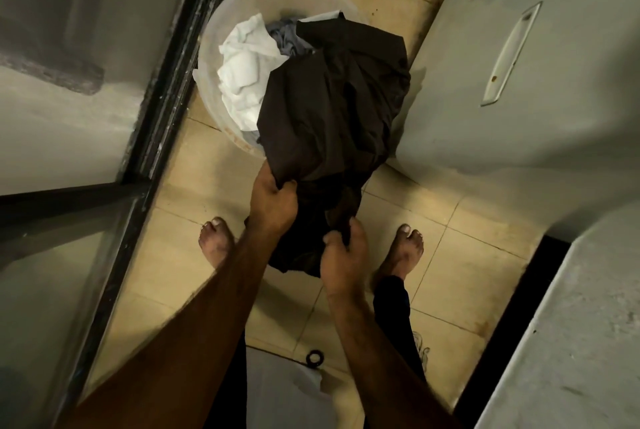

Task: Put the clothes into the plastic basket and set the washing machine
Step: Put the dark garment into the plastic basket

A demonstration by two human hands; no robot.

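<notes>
A clear round plastic basket (221, 18) stands on the tiled floor ahead of my feet. Inside it lie a white cloth (242, 68) and a grey garment (285, 35). A large dark brown garment (332, 102) hangs over the basket's near right side, bunched and partly above the rim. My left hand (272, 201) grips its near left edge. My right hand (341, 255) grips its lower end, closer to me. The washing machine's white side (485, 116) rises at the right; its controls are out of sight.
A dark metal door frame (156, 109) with glass panels runs along the left. A white recessed handle (510, 54) sits on the machine's side. My bare feet (403, 252) stand on beige tiles. A small black ring (314, 357) lies on the floor near me.
</notes>
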